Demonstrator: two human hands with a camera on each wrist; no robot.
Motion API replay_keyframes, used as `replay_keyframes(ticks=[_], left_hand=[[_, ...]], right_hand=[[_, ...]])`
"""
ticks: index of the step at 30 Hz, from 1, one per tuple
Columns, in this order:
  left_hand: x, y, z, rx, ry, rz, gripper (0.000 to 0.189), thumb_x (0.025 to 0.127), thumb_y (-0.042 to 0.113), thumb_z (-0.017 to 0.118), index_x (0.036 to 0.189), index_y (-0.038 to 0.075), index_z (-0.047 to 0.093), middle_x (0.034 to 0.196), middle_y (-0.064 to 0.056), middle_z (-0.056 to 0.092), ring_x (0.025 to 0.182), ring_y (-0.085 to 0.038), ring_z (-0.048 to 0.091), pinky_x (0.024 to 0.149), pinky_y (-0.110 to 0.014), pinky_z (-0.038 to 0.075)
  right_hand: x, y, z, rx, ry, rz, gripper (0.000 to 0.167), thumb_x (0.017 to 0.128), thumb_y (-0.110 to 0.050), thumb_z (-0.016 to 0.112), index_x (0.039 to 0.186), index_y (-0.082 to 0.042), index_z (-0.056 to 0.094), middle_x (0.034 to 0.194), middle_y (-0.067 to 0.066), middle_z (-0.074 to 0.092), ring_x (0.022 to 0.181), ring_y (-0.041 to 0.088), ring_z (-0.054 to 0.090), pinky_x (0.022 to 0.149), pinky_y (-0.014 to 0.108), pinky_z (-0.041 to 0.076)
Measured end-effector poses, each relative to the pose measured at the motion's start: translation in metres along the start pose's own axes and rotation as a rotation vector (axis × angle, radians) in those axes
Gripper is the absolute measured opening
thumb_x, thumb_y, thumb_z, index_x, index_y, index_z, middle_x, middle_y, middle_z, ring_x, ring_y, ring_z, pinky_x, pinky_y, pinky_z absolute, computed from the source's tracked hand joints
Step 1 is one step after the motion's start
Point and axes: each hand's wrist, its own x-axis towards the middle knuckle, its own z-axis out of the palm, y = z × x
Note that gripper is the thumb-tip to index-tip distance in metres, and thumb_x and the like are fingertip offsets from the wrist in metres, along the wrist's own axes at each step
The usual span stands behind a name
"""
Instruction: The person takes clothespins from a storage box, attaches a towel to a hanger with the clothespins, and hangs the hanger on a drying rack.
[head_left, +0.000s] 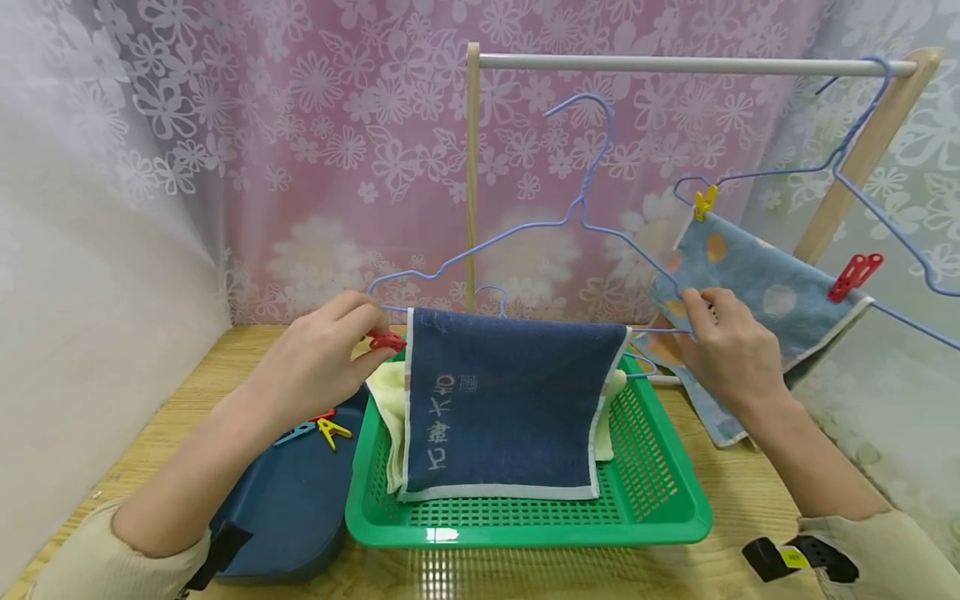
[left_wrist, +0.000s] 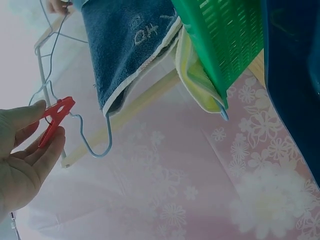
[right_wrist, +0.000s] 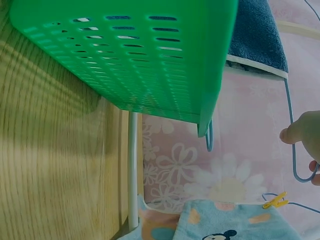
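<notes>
Pinching a red clothespin [head_left: 387, 341] just beside the upper left corner of a dark blue towel [head_left: 510, 408], the left hand [head_left: 330, 346] is across from the right hand [head_left: 727, 346], which grips the right end of a blue wire hanger [head_left: 510, 230]. The towel (white-edged, with pale lettering) drapes over the hanger's bottom bar, above a green basket [head_left: 525, 534] and a yellow cloth [head_left: 388, 400]. Leftward on the desk [head_left: 750, 508], a blue tray [head_left: 292, 508] holds more clothespins [head_left: 330, 431]. At right, a light blue towel [head_left: 750, 267] hangs on a rack [head_left: 675, 63].
</notes>
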Motion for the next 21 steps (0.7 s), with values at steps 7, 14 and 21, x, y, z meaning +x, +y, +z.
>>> replay_keyframes(ticks=[7, 14, 21], left_hand=[[0.004, 0.000, 0.005, -0.027, -0.015, 0.029, 0.020, 0.069, 0.001, 0.078, 0.085, 0.006, 0.066, 0.091, -0.007, 0.060, 0.080, -0.020, 0.059, 0.060, -0.030, 0.051], [0.008, 0.001, 0.011, -0.031, -0.040, 0.040, 0.018, 0.072, -0.002, 0.076, 0.086, 0.004, 0.067, 0.099, -0.012, 0.060, 0.079, -0.022, 0.062, 0.063, -0.031, 0.052], [0.014, 0.000, 0.017, -0.016, -0.020, 0.085, 0.015, 0.075, -0.001, 0.073, 0.087, 0.003, 0.067, 0.098, -0.012, 0.059, 0.083, -0.023, 0.058, 0.062, -0.031, 0.050]], right_hand=[[-0.001, -0.002, 0.001, 0.008, -0.009, 0.012, 0.056, 0.056, 0.004, 0.081, 0.105, 0.005, 0.055, 0.092, 0.028, 0.055, 0.069, 0.044, 0.057, 0.043, 0.052, 0.045], [-0.001, -0.001, 0.001, 0.039, -0.015, 0.026, 0.058, 0.053, 0.005, 0.082, 0.104, 0.004, 0.054, 0.092, 0.028, 0.054, 0.073, 0.044, 0.055, 0.041, 0.053, 0.043], [0.000, 0.000, 0.000, 0.040, -0.049, 0.030, 0.060, 0.052, 0.003, 0.083, 0.103, 0.003, 0.051, 0.091, 0.027, 0.053, 0.071, 0.044, 0.054, 0.040, 0.052, 0.043]])
